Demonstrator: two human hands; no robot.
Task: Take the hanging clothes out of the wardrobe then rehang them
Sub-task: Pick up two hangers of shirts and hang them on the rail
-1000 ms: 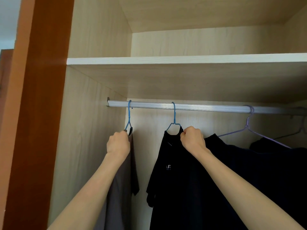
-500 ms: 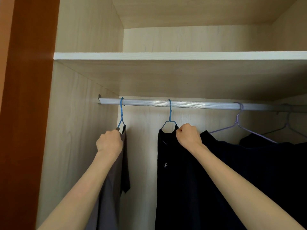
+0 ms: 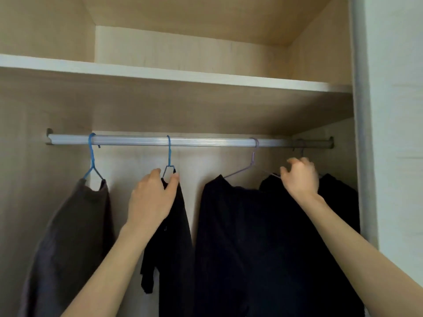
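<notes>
Both hands have shifted right along the rail [image 3: 206, 141] in the last second. The left hand [image 3: 153, 197] has let go of the 1st blue hanger [image 3: 92, 161] and now takes the 2nd blue hanger [image 3: 169, 154], which the right hand [image 3: 299, 177] held a moment ago. The right hand reaches past the lilac hanger [image 3: 249, 167] toward the 4th hanger [image 3: 301, 149] at the far end.

The left thumb and forefinger curl round the 2nd hanger's neck, just above the collar of the black shirt [image 3: 176, 236]. The right hand's fingers [image 3: 295, 160] are half curled and spread, blurred by motion, with a gap to the thumb. They appear close to the 4th hanger's shoulder wire but not yet closed on it.

All 4 garments hang from the rail inside the wardrobe, none lifted off. Judging by the spacing, the person is probably evening out rehung clothes or picking the next pair to lift.

The rail is a pale, ribbed metal tube in end brackets under a white-edged shelf [image 3: 183, 75]. The hangers are thin coated wire with open hooks. The grey garment [image 3: 75, 225] drapes soft and matte. The dark garment [image 3: 240, 225] on the lilac hanger hangs in loose, heavy folds, touching its right-hand neighbour.
</notes>
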